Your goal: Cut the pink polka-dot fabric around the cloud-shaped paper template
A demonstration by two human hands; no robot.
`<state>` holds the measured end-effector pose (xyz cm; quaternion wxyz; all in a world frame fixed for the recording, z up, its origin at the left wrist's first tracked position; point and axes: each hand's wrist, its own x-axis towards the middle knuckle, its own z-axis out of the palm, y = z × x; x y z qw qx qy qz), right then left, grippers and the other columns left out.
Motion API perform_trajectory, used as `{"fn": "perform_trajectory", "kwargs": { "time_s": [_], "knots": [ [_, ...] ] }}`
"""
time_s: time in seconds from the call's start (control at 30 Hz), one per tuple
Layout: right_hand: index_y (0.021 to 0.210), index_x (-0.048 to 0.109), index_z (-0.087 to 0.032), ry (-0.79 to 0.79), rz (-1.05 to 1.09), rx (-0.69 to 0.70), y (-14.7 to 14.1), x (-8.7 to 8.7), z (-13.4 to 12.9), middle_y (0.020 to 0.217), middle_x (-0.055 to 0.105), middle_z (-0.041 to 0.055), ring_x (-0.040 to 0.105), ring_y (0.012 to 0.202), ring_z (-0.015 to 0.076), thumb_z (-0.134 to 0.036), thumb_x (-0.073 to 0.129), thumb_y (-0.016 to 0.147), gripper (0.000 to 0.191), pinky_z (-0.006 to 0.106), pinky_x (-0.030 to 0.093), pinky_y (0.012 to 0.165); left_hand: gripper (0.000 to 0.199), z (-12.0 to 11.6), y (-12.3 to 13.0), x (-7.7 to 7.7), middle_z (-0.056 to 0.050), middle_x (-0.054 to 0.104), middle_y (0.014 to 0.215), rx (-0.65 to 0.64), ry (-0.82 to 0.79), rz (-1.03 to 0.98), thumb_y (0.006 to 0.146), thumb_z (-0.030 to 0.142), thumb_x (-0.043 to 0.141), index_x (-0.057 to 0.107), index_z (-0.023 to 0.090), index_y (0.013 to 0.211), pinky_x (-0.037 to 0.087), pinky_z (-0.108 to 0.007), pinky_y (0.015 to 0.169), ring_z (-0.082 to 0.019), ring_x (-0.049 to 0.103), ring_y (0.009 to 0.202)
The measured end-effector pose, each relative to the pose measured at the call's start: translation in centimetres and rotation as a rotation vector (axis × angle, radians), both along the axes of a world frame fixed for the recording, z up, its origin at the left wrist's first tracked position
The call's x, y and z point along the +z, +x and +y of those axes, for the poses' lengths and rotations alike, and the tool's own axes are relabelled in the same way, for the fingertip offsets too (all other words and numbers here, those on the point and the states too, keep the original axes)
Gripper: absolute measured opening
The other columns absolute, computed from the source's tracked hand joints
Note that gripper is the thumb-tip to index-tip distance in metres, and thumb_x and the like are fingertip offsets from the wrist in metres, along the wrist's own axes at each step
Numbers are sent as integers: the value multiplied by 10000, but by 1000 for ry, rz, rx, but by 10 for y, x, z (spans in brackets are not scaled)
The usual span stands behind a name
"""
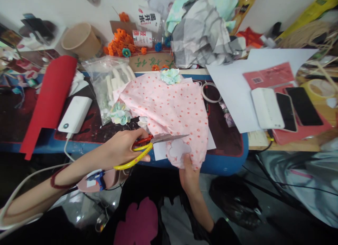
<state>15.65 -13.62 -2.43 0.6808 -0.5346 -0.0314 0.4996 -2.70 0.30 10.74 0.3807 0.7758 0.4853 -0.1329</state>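
Observation:
My left hand is closed around the handles of a pair of scissors with yellow and red grips. Their pointed blades reach right over a pale pink cloth with red dots; how far apart the blades are is unclear. At the cloth's lower edge my right hand pinches the cloth together with a pale scalloped template, thumb on top and the other fingers hidden below. A white sheet of paper lies partly under the cloth. Folded mint fabric flowers rest beside it.
Left are red felt, a corded white power bank and a plastic bag. Right are a wire coil, white paper and phones. Below the table edge, a blue glue gun sits on a pink surface.

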Motion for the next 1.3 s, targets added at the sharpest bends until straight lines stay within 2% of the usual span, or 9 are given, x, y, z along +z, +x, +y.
{"fn": "perform_trajectory", "kwargs": {
  "time_s": [0.2, 0.4, 0.5, 0.7, 0.83, 0.97, 1.13, 1.3],
  "knots": [
    [1558, 389, -247, -5, -17, -5, 2, -2, -1, 1557, 510, 147, 572, 1374, 276, -464, 805, 779, 909, 542, 352, 1228, 473, 2, 0, -2, -33, 711, 875, 5, 8, -6, 760, 533, 728, 582, 196, 1058, 427, -265, 666, -187, 636, 730],
    [1548, 409, -248, -1, -27, 5, 2, -2, -2, 1520, 553, 138, 595, 1347, 265, -466, 791, 791, 876, 530, 385, 1212, 439, 0, 5, 0, 0, 691, 869, 1, 3, -8, 772, 527, 728, 573, 206, 1028, 386, -240, 650, -167, 626, 719],
    [1546, 414, -243, -1, -40, 2, 2, 0, -2, 1509, 564, 140, 598, 1343, 265, -473, 789, 790, 875, 531, 380, 1215, 459, -1, 5, 1, 12, 671, 817, -27, 28, 0, 767, 562, 741, 571, 206, 1001, 354, -241, 634, -161, 602, 689],
    [1537, 438, -258, 0, -60, 12, 3, -1, -2, 1528, 543, 149, 614, 1324, 292, -489, 787, 792, 854, 559, 435, 1173, 410, -1, 4, 1, 42, 616, 688, -76, 53, -71, 873, 585, 653, 562, 204, 992, 313, -235, 588, -128, 538, 590],
    [1535, 440, -251, -8, -77, 2, 3, -5, -4, 1532, 538, 155, 604, 1336, 276, -461, 784, 809, 830, 547, 387, 1209, 391, 3, 4, 3, 49, 589, 634, -115, 84, -107, 887, 577, 650, 576, 195, 928, 297, -226, 558, -106, 500, 545],
    [1540, 432, -243, -6, -95, -1, 4, -6, -5, 1508, 564, 146, 614, 1325, 266, -429, 775, 823, 816, 534, 395, 1207, 379, 8, 2, 5, 49, 542, 574, -127, 99, -74, 868, 561, 678, 606, 189, 882, 274, -230, 525, -99, 444, 503],
    [1541, 434, -253, -5, -117, 3, 4, -4, -4, 1474, 600, 120, 640, 1292, 252, -404, 759, 841, 786, 518, 429, 1190, 323, 14, -5, 5, 37, 576, 596, -135, 97, -32, 851, 512, 700, 635, 196, 865, 288, -225, 525, -95, 458, 516],
    [1529, 451, -232, -27, -153, 0, 3, -11, -6, 1440, 626, 123, 645, 1280, 255, -408, 768, 837, 781, 530, 427, 1189, 275, 15, -6, 7, 31, 621, 623, -139, 76, -28, 868, 468, 680, 620, 199, 864, 309, -232, 533, -101, 512, 534]
  ]
}}
